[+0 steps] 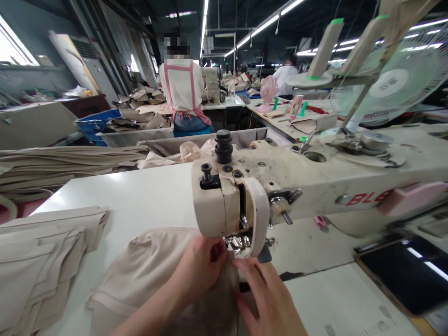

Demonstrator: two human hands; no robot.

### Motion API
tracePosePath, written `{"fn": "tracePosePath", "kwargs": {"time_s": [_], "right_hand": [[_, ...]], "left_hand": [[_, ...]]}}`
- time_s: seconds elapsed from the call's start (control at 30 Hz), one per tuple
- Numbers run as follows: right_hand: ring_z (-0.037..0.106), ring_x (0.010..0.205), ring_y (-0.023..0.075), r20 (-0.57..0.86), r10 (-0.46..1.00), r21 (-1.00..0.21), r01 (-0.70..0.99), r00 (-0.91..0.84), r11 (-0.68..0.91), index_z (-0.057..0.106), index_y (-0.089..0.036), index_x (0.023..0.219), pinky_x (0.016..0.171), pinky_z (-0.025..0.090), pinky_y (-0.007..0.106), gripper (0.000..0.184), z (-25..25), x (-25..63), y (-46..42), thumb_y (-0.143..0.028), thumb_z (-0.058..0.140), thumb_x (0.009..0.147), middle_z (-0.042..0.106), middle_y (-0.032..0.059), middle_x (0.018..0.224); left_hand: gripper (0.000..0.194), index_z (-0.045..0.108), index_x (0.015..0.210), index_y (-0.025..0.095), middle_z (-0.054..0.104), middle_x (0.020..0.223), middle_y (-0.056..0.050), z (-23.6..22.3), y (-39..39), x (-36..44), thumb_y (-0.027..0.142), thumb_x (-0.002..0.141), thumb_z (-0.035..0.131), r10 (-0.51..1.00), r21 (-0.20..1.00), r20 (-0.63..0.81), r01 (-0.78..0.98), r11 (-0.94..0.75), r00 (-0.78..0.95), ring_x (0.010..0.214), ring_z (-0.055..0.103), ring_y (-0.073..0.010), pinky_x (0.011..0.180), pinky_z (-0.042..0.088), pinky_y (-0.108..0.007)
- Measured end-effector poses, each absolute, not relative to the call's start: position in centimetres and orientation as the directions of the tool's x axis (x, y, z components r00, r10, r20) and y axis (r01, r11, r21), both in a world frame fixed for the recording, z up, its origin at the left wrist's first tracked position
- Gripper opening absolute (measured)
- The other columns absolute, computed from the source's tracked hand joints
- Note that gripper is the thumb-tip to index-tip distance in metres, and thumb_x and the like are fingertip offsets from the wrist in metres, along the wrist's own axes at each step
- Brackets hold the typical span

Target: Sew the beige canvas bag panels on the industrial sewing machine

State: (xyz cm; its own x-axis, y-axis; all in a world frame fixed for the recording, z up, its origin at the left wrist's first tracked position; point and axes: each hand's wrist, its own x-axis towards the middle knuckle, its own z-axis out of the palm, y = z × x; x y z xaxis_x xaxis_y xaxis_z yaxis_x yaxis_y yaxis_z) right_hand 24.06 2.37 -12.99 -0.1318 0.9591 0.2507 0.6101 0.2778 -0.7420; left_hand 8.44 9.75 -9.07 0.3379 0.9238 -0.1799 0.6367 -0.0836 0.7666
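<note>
Where the left hand [205,263] meets the beige cloth [150,268]: thumb and fingertips are curled together, pinching the fabric just left of the presser foot [240,242].
Right hand [271,294]: fingers extended, thumb spread apart from them; the fingertips rest at the right side of the cloth, just on the near side of the foot.
Beige cloth: loosely folded, spread from the near edge of the white table [150,193] toward its middle, its right end beneath the machine head.
Sewing machine [227,200]: stands over the cloth, its arm reaching toward the table's right edge; a pale curved guard [261,214] hangs before the needle area, which is partly hidden.
Cut pieces [31,261]: flat, layered beige panels along the table's left edge.
Tablet [413,270]: dark-screened, at the right, toward the table's near right corner.
Long strips [70,161]: stacked beyond the table's far left corner.
Grey bin [245,136]: beyond the far edge, holding crumpled pale fabric [192,152].
Thread cones [325,51]: two, green-tipped, above the machine arm; a large fan [388,86] stands behind them.
Co-worker [182,88]: seated, back turned, pink apron straps crossing a white top.
</note>
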Motion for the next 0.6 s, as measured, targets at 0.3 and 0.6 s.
{"fn": "tracePosePath", "kwargs": {"time_s": [0.3,0.6], "right_hand": [[0.058,0.116,0.0284,0.402,0.770,-0.292,0.727,-0.495,0.621,0.057,-0.007,0.125,0.096,0.053,0.041,0.048,-12.0,25.1,3.4,-0.005,0.045,0.079,0.057,0.0153,0.133],[0.054,0.118,0.0283,0.328,0.801,-0.336,0.731,-0.500,0.594,0.056,-0.012,0.126,0.102,0.047,0.045,0.049,-11.5,25.5,4.3,-0.006,0.046,0.078,0.056,0.0116,0.134]], "left_hand": [[0.017,0.048,0.060,0.018,0.042,0.035,0.008,-8.1,10.1,9.7,0.012,0.077,0.047,0.930,0.747,-0.284,0.662,0.062,0.233,0.024,0.039,-0.0075,0.024,0.028,-0.013],[0.029,0.047,0.047,0.016,0.037,0.030,0.008,-7.0,10.5,10.0,0.006,0.074,0.048,0.947,0.787,-0.237,0.614,0.058,0.215,0.024,0.033,-0.0047,0.026,0.025,-0.013]]}}
